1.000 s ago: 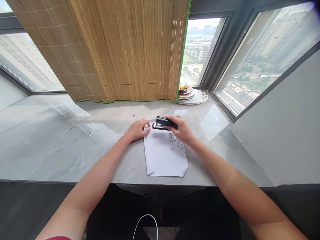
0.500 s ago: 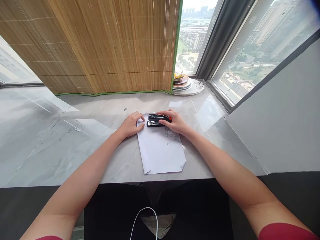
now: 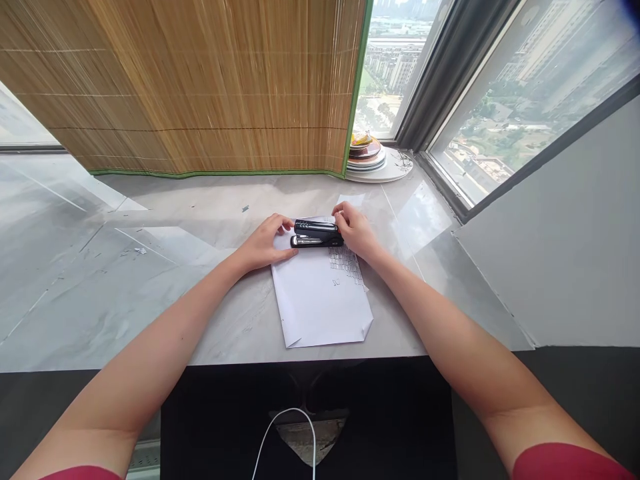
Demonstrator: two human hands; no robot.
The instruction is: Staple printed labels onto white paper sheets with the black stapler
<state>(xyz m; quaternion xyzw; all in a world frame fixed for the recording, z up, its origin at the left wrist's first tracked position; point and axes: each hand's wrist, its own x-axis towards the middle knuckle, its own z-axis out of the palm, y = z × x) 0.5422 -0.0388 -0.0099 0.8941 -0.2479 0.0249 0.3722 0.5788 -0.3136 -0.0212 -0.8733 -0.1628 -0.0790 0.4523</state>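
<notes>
A black stapler (image 3: 317, 234) lies sideways across the top of white paper sheets (image 3: 323, 303) on the marble-look ledge. Its front end points left. My left hand (image 3: 269, 243) rests at the paper's upper left corner, thumb and fingers apart on either side of the stapler's front end. At the stapler's back end is my right hand (image 3: 353, 231), its fingers curled and closed on that end. Small dark marks show on the paper below the stapler's rear, and the lower corners of the paper are folded.
A bamboo blind (image 3: 215, 87) hangs over the back of the ledge (image 3: 235, 327). Stacked plates (image 3: 383, 167) stand in the window corner. Small scraps (image 3: 141, 251) lie to the left. A white cable (image 3: 314, 433) loops below the front edge.
My right hand has shifted from over the stapler's top to its back end, fingers more curled. My left hand has moved closer and now touches the stapler's front. The view has tilted slightly down.
</notes>
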